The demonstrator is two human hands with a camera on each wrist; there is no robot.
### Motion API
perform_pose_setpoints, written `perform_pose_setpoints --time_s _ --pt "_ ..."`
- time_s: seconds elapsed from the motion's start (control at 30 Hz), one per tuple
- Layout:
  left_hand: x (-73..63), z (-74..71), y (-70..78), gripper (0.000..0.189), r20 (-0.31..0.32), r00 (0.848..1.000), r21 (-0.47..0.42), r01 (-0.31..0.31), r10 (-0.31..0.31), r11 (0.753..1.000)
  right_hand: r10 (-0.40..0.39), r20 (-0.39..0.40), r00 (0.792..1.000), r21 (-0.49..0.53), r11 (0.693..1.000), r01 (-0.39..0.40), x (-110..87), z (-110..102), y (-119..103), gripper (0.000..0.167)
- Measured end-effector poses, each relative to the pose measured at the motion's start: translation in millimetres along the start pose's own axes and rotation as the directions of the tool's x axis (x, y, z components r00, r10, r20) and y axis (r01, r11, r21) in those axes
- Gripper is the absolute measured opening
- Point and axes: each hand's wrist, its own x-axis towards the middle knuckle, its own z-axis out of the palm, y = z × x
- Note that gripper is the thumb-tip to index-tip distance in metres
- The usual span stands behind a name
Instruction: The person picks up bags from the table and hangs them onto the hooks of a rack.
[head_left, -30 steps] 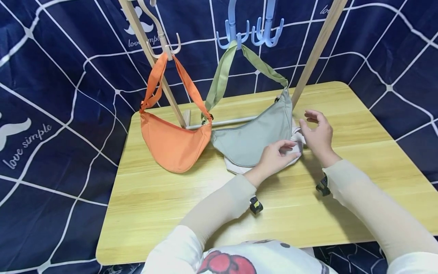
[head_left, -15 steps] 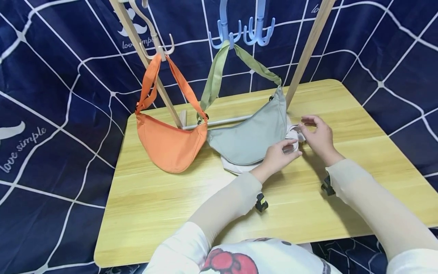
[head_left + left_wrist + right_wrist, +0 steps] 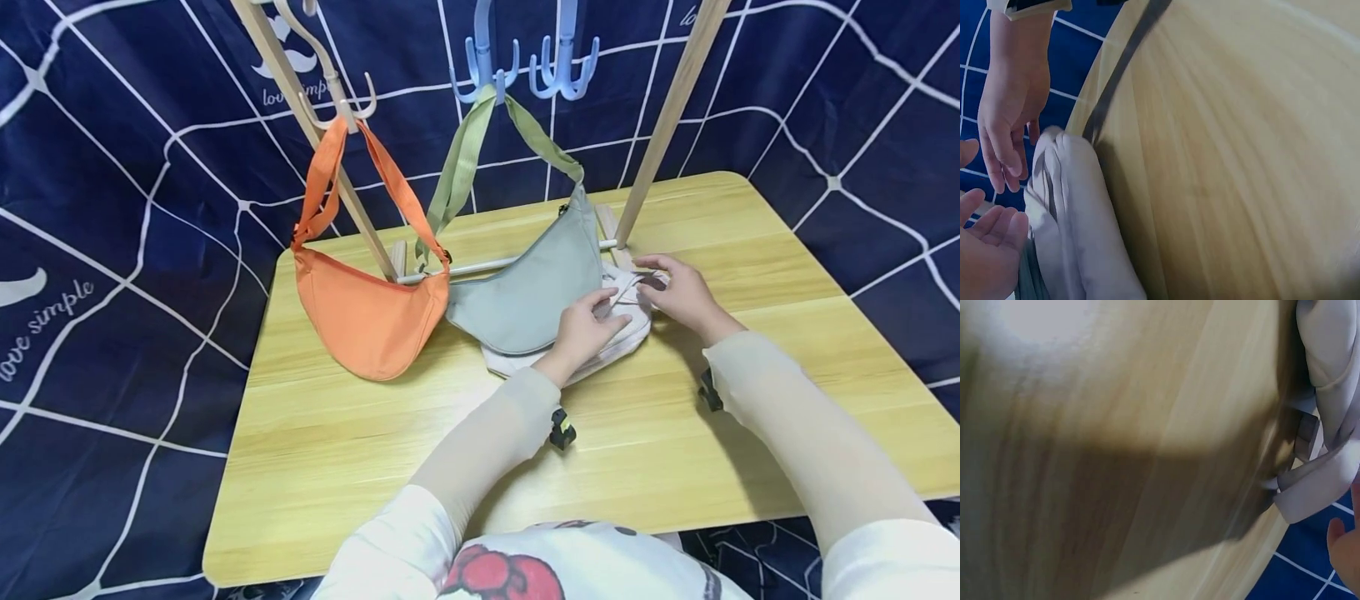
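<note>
A grey-green crescent bag (image 3: 528, 300) hangs by its green strap from a blue hook, its bottom overlapping a whitish cloth bag (image 3: 626, 329) on the table. My left hand (image 3: 581, 333) lies against the grey-green bag's right side, fingers loosely bent and thumb apart. In the left wrist view, nothing sits between that hand's (image 3: 988, 256) fingers. To the right, my right hand (image 3: 682, 296) is beside the whitish bag's folded strap (image 3: 630, 287), thumb and fingers spread. The right wrist view catches only part of this hand (image 3: 1344, 556), below the strap (image 3: 1322, 487).
An orange crescent bag (image 3: 371, 321) hangs at left from a beige hook (image 3: 345, 108). Two blue hooks (image 3: 562, 75) hang at the back. Wooden posts (image 3: 671, 125) and a low white bar (image 3: 483, 265) form a rack on the wooden table (image 3: 360, 475).
The grey-green bag has shifted left, exposing more of the whitish bag and the post's foot. My left hand has moved left with it; my right hand has come slightly left toward the strap.
</note>
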Motion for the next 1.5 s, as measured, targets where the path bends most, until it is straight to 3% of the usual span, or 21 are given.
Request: perform_pose_setpoints --time_s 0.3,0.5,0.67,0.83,0.97,1.27,1.5 --pt "8.4 -6.9 -9.7 0.050 -0.041 0.999 0.073 0.024 -0.021 0.997 0.009 0.103 0.995 -0.033 0.999 -0.006 8.5 8.5 1.9 0.052" --pt "11.0 -9.1 -16.8 0.049 -0.058 0.997 0.033 0.050 -0.048 0.998 -0.015 0.139 0.990 -0.104 0.994 0.029 13.6 16.5 7.0 0.051" --pt "11.0 -11.0 -17.0 0.047 -0.051 0.998 -0.009 0.044 -0.044 0.999 -0.031 0.112 0.993 -0.155 0.987 0.048 14.0 21.3 9.7 0.040" --pt "11.1 -11.5 -17.4 0.045 -0.043 0.998 0.007 0.036 -0.035 0.999 -0.070 0.065 0.995 -0.195 0.978 0.081 8.1 20.8 13.2 0.022" --pt "11.4 -12.4 -18.0 0.045 -0.032 0.999 0.044 0.042 -0.040 0.998 -0.092 0.067 0.994 -0.207 0.973 0.104 2.8 19.4 15.9 0.017" --pt "12.3 -14.3 -19.7 0.048 0.017 0.998 0.154 0.050 -0.054 0.987 -0.177 0.062 0.982 -0.076 0.980 0.182 -1.2 19.2 18.7 0.013" --pt "14.0 -14.7 -19.0 0.046 0.068 0.996 0.308 0.030 -0.053 0.951 -0.212 0.063 0.975 0.010 0.977 0.212 -7.9 14.3 14.4 0.013"
